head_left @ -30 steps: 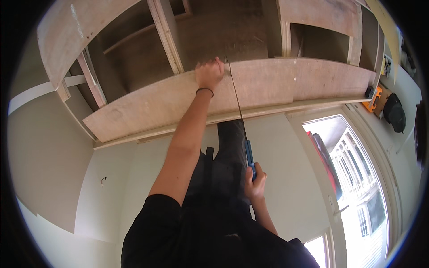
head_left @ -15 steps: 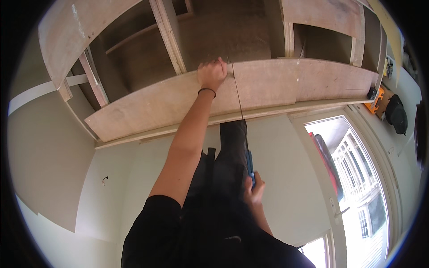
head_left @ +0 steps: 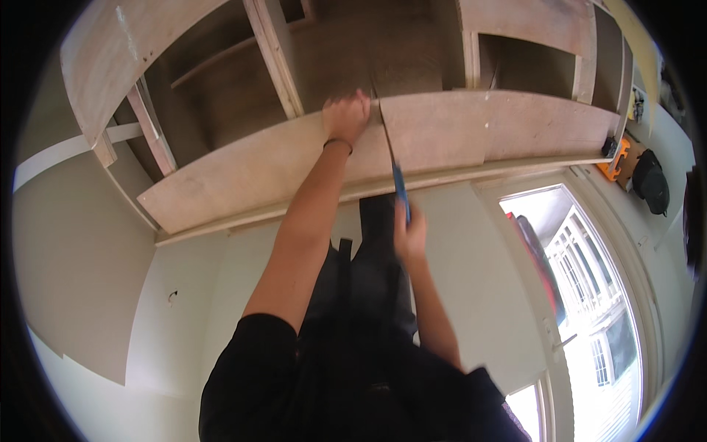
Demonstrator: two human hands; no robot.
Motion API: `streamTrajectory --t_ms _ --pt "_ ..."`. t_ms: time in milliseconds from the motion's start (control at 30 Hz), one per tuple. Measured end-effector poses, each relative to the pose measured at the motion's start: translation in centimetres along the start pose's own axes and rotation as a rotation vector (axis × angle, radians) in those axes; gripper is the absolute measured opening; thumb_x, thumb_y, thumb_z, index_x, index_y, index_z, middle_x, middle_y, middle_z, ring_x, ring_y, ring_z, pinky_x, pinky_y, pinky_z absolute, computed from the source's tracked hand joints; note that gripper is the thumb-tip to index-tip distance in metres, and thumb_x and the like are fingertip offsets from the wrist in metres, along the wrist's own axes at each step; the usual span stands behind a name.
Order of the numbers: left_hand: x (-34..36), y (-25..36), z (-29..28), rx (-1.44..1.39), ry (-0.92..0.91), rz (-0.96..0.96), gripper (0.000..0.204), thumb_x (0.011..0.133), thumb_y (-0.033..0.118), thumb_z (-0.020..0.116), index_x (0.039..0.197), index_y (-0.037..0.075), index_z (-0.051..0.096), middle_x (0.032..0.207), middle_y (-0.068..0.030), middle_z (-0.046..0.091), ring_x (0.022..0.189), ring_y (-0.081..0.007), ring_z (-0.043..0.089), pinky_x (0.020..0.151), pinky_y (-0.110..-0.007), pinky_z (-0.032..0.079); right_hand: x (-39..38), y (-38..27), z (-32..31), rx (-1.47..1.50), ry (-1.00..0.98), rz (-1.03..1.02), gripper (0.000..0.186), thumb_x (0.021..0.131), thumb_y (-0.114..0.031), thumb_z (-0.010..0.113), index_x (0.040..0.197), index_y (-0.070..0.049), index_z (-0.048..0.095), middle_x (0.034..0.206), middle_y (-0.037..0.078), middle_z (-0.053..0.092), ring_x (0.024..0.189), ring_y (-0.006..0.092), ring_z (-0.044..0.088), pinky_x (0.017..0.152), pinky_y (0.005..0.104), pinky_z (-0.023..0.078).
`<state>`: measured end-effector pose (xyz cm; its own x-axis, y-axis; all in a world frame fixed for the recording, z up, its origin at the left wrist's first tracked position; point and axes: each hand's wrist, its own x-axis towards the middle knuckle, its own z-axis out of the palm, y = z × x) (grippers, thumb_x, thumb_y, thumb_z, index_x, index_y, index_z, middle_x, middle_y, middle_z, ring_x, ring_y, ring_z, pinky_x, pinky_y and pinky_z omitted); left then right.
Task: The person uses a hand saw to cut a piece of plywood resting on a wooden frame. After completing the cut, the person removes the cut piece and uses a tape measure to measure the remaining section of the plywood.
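Note:
A long plywood board (head_left: 442, 129) lies across my front on a pale wooden ledge. My left hand (head_left: 346, 118) is closed over its far edge, fingers curled and partly hidden. Just right of that hand, a thin handsaw (head_left: 400, 193), seen nearly edge-on, runs across the board. Its blade crosses the far edge, and its blue handle is near the board's near edge. My right hand (head_left: 411, 232) is wrapped around the handle. My dark-trousered leg (head_left: 375, 214) shows between my arms, close to the board's near edge.
Beyond the board stands an open wooden frame with uprights (head_left: 274, 55) and dark compartments. An orange object (head_left: 613, 166) and a black cap-like item (head_left: 651, 183) are at the far right. A glazed door (head_left: 589, 295) is on the right, beside a pale wall (head_left: 471, 280).
My right hand has pushed the saw forward, away from my body, so more blade extends past the board's far edge. My left hand has stayed on the board.

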<state>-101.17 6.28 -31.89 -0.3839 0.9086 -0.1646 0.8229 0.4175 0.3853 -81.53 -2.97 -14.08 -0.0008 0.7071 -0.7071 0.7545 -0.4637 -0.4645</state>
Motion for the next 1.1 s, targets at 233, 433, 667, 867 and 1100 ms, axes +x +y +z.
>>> streamTrajectory --t_ms 233,433,667,867,1100 --pt "-0.1 -0.1 0.4 0.023 0.080 0.005 0.042 0.090 0.022 0.049 0.054 0.007 0.062 0.059 -0.0140 0.065 0.050 -0.0303 0.061 0.055 -0.042 0.047 -10.9 -1.9 -6.5 -0.070 -0.080 0.219 0.031 0.095 -0.025 0.059 0.081 0.002 0.054 0.053 0.015 0.046 0.044 0.0280 0.051 0.047 0.0401 0.040" --pt "0.0 -0.1 0.6 0.036 0.063 -0.043 0.045 0.092 0.022 0.048 0.052 0.007 0.062 0.060 -0.0154 0.065 0.050 -0.0320 0.062 0.058 -0.043 0.049 11.1 -6.1 3.9 0.086 0.010 -0.054 0.048 0.098 -0.039 0.055 0.081 0.006 0.057 0.064 0.026 0.053 0.058 0.0406 0.050 0.059 0.0459 0.043" --pt "0.1 0.4 -0.7 -0.008 0.065 0.024 0.046 0.093 0.022 0.047 0.053 0.005 0.062 0.059 -0.0180 0.063 0.050 -0.0335 0.062 0.056 -0.043 0.050 -10.6 1.5 -5.3 -0.048 -0.092 0.092 0.038 0.096 -0.033 0.057 0.085 0.004 0.057 0.064 0.020 0.058 0.060 0.0342 0.063 0.058 0.0445 0.048" --pt "-0.2 0.2 0.2 0.016 0.094 -0.018 0.045 0.092 0.021 0.049 0.052 0.006 0.061 0.057 -0.0162 0.063 0.051 -0.0321 0.062 0.055 -0.043 0.048 -9.5 -2.0 -6.4 -0.091 -0.155 0.224 0.038 0.097 -0.032 0.056 0.087 0.004 0.058 0.062 0.018 0.056 0.058 0.0315 0.063 0.056 0.0425 0.047" --pt "-0.1 -0.2 0.5 0.040 0.056 0.009 0.044 0.092 0.022 0.049 0.053 0.007 0.063 0.058 -0.0141 0.064 0.051 -0.0301 0.063 0.057 -0.042 0.049 11.2 -4.5 3.6 0.037 0.013 -0.069 0.050 0.098 -0.040 0.055 0.077 0.005 0.054 0.066 0.027 0.055 0.062 0.0459 0.053 0.059 0.0473 0.043"
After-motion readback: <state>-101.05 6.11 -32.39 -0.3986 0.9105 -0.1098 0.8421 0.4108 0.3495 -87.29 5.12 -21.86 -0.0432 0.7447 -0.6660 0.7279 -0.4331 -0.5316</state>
